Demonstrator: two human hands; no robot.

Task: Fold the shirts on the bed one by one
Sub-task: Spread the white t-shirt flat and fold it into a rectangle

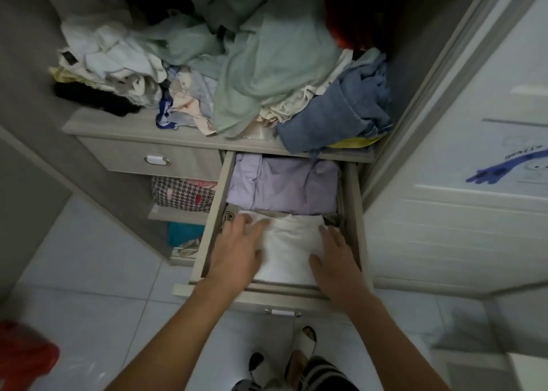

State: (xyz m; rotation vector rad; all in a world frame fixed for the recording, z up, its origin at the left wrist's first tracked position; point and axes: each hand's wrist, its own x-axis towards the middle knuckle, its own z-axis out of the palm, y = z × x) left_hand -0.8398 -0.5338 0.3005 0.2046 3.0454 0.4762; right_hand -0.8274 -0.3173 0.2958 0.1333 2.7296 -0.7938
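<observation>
Stowing step: left hand (237,247) and right hand (336,257), fingers flat and relaxed, press the folded white cotton shirt (289,248) into the open grey wooden drawer (354,213); next, presumably, withdrawing and shutting it.

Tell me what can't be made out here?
- White folded garment: its sides are covered by the left hand and right hand; head view.
- Lilac clothes: back part hidden under the shelf.
- Wardrobe's top recess: too dark.
- Red object: cut off by the left edge.

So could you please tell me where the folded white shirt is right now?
In the head view the folded white shirt lies at the front of the open drawer, right of centre, in front of the lilac garment, between both hands.
</observation>
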